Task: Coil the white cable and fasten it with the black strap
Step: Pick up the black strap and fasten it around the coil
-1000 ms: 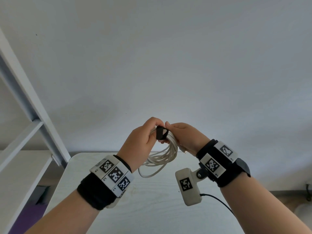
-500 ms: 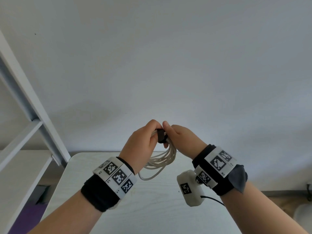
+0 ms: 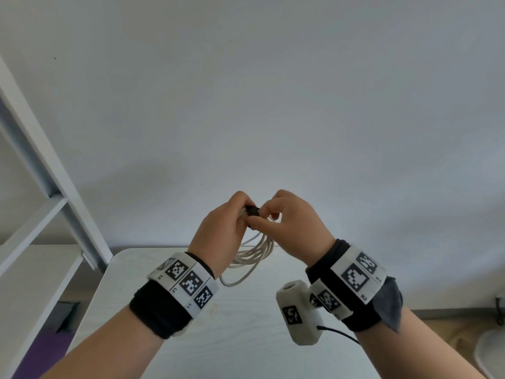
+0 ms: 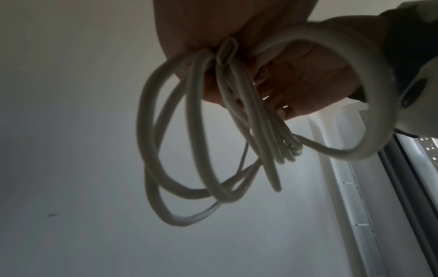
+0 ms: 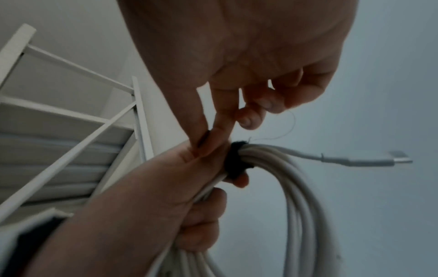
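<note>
The white cable point(image 3: 255, 251) hangs in several loops above the table, bunched at the top. My left hand point(image 3: 241, 214) grips that bunch in its curled fingers. The black strap point(image 3: 252, 210) is wrapped round the bunch just beside the left thumb. My right hand point(image 3: 258, 218) pinches the strap's tail between thumb and forefinger. In the right wrist view the strap point(image 5: 237, 161) rings the cable point(image 5: 298, 196), and a plug end point(image 5: 369, 160) sticks out to the right. In the left wrist view the cable's loops point(image 4: 189, 135) dangle below my left hand point(image 4: 208, 26).
A white table point(image 3: 246, 346) lies below the hands, with a plain wall behind it. A white shelf frame point(image 3: 52, 170) stands at the left. A small white camera unit point(image 3: 297, 310) hangs from the right wrist.
Both hands rose a little. The right wrist turned outward, and its fingers moved from beside the strap to pinching it against the bunch.
</note>
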A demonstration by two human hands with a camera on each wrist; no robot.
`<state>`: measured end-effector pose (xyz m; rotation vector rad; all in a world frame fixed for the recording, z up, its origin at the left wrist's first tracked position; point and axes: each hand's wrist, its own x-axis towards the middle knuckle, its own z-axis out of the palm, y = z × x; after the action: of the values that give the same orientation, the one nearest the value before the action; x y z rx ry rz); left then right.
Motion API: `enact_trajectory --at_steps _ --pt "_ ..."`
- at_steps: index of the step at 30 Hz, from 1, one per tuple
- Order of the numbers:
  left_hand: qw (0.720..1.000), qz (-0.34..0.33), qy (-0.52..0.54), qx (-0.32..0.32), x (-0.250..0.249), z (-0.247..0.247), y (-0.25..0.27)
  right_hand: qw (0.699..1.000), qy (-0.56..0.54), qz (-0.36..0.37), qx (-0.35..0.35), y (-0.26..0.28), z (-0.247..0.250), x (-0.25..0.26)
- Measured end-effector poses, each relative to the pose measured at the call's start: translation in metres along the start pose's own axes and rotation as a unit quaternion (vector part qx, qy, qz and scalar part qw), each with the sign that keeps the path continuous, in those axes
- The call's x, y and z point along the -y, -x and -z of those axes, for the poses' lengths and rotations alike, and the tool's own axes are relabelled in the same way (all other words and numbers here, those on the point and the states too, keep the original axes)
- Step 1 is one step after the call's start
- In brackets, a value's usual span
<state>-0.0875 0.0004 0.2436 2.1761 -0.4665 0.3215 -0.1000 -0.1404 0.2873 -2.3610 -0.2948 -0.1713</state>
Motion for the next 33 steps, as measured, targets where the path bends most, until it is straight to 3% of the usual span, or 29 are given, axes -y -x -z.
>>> enact_trajectory --at_steps 5,11,16,23,33 --pt "0.998 0.006 0.06 -0.001 -0.005 0.006 -0.002 0.987 -0.15 -0.056 0.002 -0.002 0.018 -0.008" --pt "0.992 0.038 0.117 0.006 -0.002 0.005 -0.008 0.976 -0.196 -0.089 -0.016 0.009 0.006 -0.018" --pt "0.989 0.059 0.134 -0.006 0.0 -0.002 -0.009 0.985 -0.147 -0.058 -0.068 0.012 -0.01 -0.021" --pt "0.988 0.071 0.134 -0.036 -0.005 -0.009 -0.009 0.988 0.076 -0.021 -0.132 0.011 -0.024 -0.021" --pt "0.994 0.051 0.094 -0.027 -0.007 -0.009 -0.004 0.995 0.005 -0.041 -0.086 -0.007 -0.019 -0.026"
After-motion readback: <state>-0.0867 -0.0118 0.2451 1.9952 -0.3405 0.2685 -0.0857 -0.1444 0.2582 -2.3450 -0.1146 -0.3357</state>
